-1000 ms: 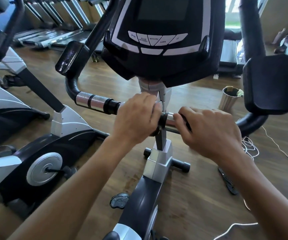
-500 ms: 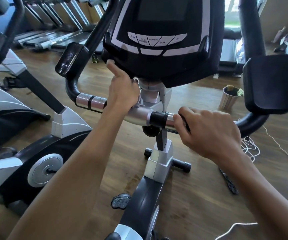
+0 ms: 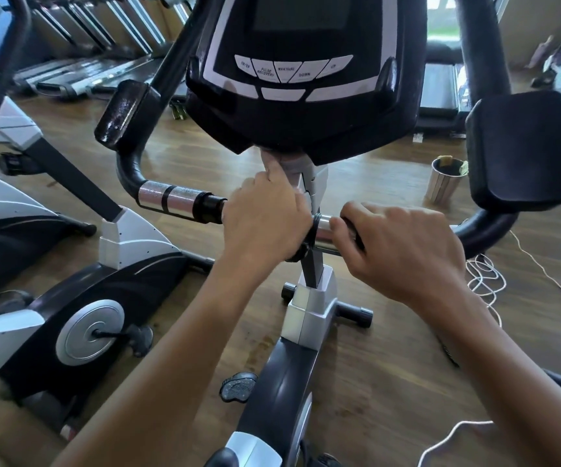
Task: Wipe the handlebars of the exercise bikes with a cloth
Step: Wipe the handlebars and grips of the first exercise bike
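Note:
The exercise bike's handlebar (image 3: 167, 200) runs across the middle of the view, with chrome sensor sections and black foam ends, under a black console (image 3: 306, 79). My left hand (image 3: 262, 224) is closed over the bar just left of the grey stem (image 3: 316, 183), with its index finger stretched up against the stem below the console. On the other side of the stem, my right hand (image 3: 403, 251) grips the bar, its fingers curled over the chrome part. No cloth shows outside either hand.
Black elbow pads stand at the left (image 3: 127, 112) and the right (image 3: 521, 146). Another bike (image 3: 87, 298) is close on the left, with treadmills (image 3: 87, 69) behind. On the wooden floor to the right are a small metal bin (image 3: 444, 180) and a white cable (image 3: 484, 278).
My left hand went from the bar up to the console's underside, then came back down onto the bar with its index finger raised. My right hand stayed in place.

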Motion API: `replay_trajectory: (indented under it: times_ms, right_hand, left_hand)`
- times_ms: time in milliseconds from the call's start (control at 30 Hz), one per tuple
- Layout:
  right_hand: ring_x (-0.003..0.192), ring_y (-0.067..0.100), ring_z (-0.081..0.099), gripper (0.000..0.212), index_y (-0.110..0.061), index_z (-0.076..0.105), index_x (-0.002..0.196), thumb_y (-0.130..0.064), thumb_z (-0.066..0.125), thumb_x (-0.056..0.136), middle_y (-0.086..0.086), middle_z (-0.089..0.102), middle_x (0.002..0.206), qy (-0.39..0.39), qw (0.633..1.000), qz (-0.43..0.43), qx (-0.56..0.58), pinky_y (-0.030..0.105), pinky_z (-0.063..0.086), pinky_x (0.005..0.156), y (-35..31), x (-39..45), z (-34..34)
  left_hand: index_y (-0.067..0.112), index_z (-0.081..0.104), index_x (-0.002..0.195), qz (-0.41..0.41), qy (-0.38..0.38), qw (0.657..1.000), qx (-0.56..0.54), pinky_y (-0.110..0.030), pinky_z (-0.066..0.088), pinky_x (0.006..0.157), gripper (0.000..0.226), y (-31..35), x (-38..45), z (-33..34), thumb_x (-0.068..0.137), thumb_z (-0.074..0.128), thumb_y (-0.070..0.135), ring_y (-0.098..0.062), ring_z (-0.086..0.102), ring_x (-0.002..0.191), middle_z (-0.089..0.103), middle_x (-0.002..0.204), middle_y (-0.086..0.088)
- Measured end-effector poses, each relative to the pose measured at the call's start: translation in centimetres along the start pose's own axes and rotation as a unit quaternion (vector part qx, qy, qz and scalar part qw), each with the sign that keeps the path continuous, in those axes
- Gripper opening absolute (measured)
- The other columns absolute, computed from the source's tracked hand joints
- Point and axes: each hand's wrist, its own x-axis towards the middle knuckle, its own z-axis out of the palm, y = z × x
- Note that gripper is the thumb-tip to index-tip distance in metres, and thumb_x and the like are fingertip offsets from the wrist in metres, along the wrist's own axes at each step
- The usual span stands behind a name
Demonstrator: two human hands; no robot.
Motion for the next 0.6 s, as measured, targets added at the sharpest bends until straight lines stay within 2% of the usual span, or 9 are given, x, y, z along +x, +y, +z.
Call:
replay_trajectory:
  times_ms: [33, 100, 133, 200, 267, 367, 433, 500, 600]
  right_hand:
    - [0.055, 0.027, 0.059, 0.045, -0.024, 0.055, 0.085, -0.052, 0.024, 0.102, -0.006, 0.066, 0.073, -0.001, 1.000, -0.002, 0.000, 0.028, 0.013, 0.047, 0.0, 0.0, 0.0]
    - [0.051, 0.025, 0.052, 0.047, -0.024, 0.055, 0.084, -0.052, 0.022, 0.101, -0.006, 0.065, 0.072, -0.001, 1.000, -0.002, 0.005, 0.026, 0.011, 0.047, 0.0, 0.0, -0.2]
    - [0.050, 0.024, 0.046, 0.048, -0.024, 0.055, 0.084, -0.052, 0.020, 0.101, -0.006, 0.065, 0.072, -0.001, 1.000, -0.001, 0.007, 0.025, 0.010, 0.047, -0.1, 0.0, -0.3]
    - [0.052, 0.022, 0.038, 0.049, -0.024, 0.054, 0.086, -0.052, 0.017, 0.101, -0.007, 0.064, 0.074, 0.004, 1.000, -0.008, 0.006, 0.025, 0.009, 0.047, -0.1, -0.1, -0.5]
    - [0.055, 0.021, 0.037, 0.048, -0.025, 0.056, 0.090, -0.053, 0.017, 0.101, -0.007, 0.066, 0.078, 0.007, 1.000, -0.015, 0.006, 0.025, 0.010, 0.047, 0.0, -0.1, -0.6]
    - [0.057, 0.023, 0.042, 0.046, -0.025, 0.056, 0.093, -0.053, 0.020, 0.101, -0.006, 0.068, 0.083, 0.008, 1.000, -0.013, 0.002, 0.026, 0.009, 0.047, 0.0, -0.1, -0.6]
    - [0.057, 0.026, 0.053, 0.046, -0.024, 0.057, 0.091, -0.051, 0.021, 0.101, -0.006, 0.068, 0.081, 0.008, 1.000, -0.016, -0.001, 0.026, 0.008, 0.047, -0.2, -0.1, -0.5]
    - [0.056, 0.025, 0.058, 0.049, -0.024, 0.057, 0.089, -0.051, 0.018, 0.101, -0.005, 0.067, 0.077, 0.009, 1.000, -0.020, -0.010, 0.026, 0.007, 0.047, -0.1, -0.1, -0.4]
    - [0.054, 0.024, 0.053, 0.050, -0.024, 0.057, 0.089, -0.050, 0.017, 0.102, -0.006, 0.066, 0.077, 0.014, 0.999, -0.027, -0.016, 0.025, 0.006, 0.047, 0.1, -0.1, -0.3]
  left_hand:
    - [0.013, 0.047, 0.140, 0.044, 0.040, 0.998, -0.010, -0.039, 0.036, 0.078, 0.047, -0.4, -0.9, 0.0, 0.101, 0.034, 0.036, -0.030, 0.058, 0.105, 0.060, 0.118, -0.007]
    - [0.019, 0.061, 0.119, 0.102, 0.071, 0.992, -0.037, -0.038, 0.040, 0.078, 0.036, -1.6, -1.7, -0.4, 0.101, 0.035, 0.035, -0.026, 0.059, 0.101, 0.062, 0.114, -0.003]
    - [0.020, 0.064, 0.114, 0.096, 0.055, 0.993, -0.045, -0.038, 0.041, 0.078, 0.035, -2.5, -1.0, -0.2, 0.101, 0.035, 0.035, -0.026, 0.058, 0.097, 0.064, 0.112, -0.003]
    - [0.017, 0.068, 0.102, 0.025, -0.022, 0.999, -0.033, -0.038, 0.042, 0.074, 0.039, -3.7, 1.9, 0.2, 0.099, 0.035, 0.036, -0.029, 0.056, 0.087, 0.067, 0.102, -0.008]
    - [0.013, 0.068, 0.090, -0.021, -0.064, 0.998, -0.017, -0.040, 0.045, 0.072, 0.043, -4.1, 4.0, 0.2, 0.095, 0.033, 0.038, -0.031, 0.057, 0.078, 0.068, 0.091, -0.012]
    - [0.013, 0.062, 0.082, 0.015, 0.023, 1.000, -0.012, -0.039, 0.036, 0.067, 0.035, -3.0, 2.4, 1.1, 0.098, 0.037, 0.032, -0.029, 0.052, 0.077, 0.061, 0.085, -0.006]
    - [0.013, 0.064, 0.086, 0.084, 0.129, 0.986, -0.070, -0.041, 0.041, 0.069, 0.031, -1.9, -0.8, 1.5, 0.099, 0.039, 0.027, -0.027, 0.057, 0.082, 0.064, 0.089, -0.002]
    - [0.011, 0.067, 0.089, 0.180, 0.191, 0.957, -0.125, -0.043, 0.047, 0.073, 0.029, -2.1, -2.2, 2.6, 0.098, 0.041, 0.022, -0.025, 0.062, 0.086, 0.068, 0.093, -0.002]
    - [0.010, 0.069, 0.085, 0.247, 0.192, 0.938, -0.149, -0.042, 0.051, 0.066, 0.030, -4.2, -0.1, 2.9, 0.095, 0.043, 0.022, -0.026, 0.066, 0.080, 0.070, 0.088, -0.002]
